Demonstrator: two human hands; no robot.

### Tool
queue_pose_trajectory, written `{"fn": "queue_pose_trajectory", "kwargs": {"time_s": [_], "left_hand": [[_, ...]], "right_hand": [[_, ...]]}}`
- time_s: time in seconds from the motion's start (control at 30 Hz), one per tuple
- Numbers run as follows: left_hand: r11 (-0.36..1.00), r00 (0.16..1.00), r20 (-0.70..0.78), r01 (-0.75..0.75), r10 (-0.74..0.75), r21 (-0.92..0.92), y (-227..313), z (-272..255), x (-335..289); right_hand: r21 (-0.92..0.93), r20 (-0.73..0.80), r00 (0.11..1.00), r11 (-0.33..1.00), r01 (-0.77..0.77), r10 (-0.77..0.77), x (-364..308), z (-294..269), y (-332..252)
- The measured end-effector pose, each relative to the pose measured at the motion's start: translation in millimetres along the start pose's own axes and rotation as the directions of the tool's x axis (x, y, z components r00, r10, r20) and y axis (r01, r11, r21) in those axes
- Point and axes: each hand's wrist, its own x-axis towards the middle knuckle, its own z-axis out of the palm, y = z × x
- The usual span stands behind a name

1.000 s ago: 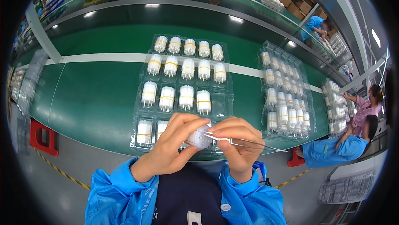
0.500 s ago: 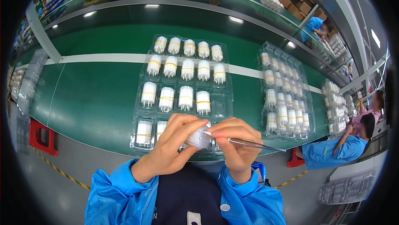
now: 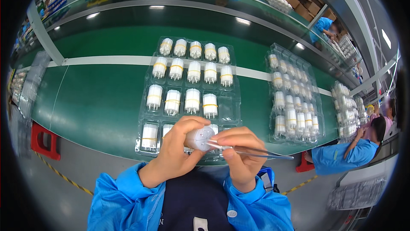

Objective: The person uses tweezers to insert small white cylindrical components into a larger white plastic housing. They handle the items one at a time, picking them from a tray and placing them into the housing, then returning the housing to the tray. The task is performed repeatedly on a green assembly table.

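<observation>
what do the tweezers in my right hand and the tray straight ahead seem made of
Tweezers: probably smooth metal, going by the silvery shine along their slim arms. Tray: likely thin, glossy clear plastic; it's see-through, with bright molded edges.

**Tweezers spread again, cylinder turned**

The tweezers [image 3: 275, 156], pressed together half a second ago, now show their arms apart, the rear end slightly lower. The left hand [image 3: 173, 152] has opened its curl and rolled the white cylinder [image 3: 204, 138], so its end face points further upward. The right hand [image 3: 242, 162] has dropped slightly. Beside the co-worker in pink [image 3: 385, 123], a yellow object [image 3: 370, 109] has appeared, seemingly round but too blurred to identify.
</observation>
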Motion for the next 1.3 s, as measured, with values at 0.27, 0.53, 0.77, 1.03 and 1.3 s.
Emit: {"fn": "queue_pose_trajectory", "kwargs": {"time_s": [0.27, 0.53, 0.77, 1.03, 1.3], "left_hand": [[0.987, 0.998, 0.066, -0.024, 0.014, 0.16, 6.5, -6.3, 3.4], [0.964, 0.994, 0.06, -0.1, 0.088, 0.245, 5.4, -8.2, 7.7], [0.954, 0.989, 0.042, -0.148, 0.142, 0.261, 4.4, -7.5, 10.3], [0.971, 0.991, 0.065, -0.13, 0.119, 0.199, 0.9, -7.7, 7.6], [0.979, 0.996, 0.085, -0.048, 0.031, 0.196, 3.4, -7.1, 6.9]], "right_hand": [[-0.015, -0.045, 0.999, 1.0, 0.013, -0.014, -0.6, 3.3, 8.3], [0.001, -0.033, 0.999, 1.0, 0.012, -0.012, 1.8, 3.1, 11.9], [0.025, -0.059, 0.998, 1.0, 0.013, -0.011, 2.0, 3.1, 16.8], [0.099, -0.054, 0.998, 0.995, -0.005, 0.011, 0.6, 0.0, 20.5], [0.012, 0.015, 0.999, 0.999, 0.051, -0.051, 6.3, -5.3, 20.6]]}}
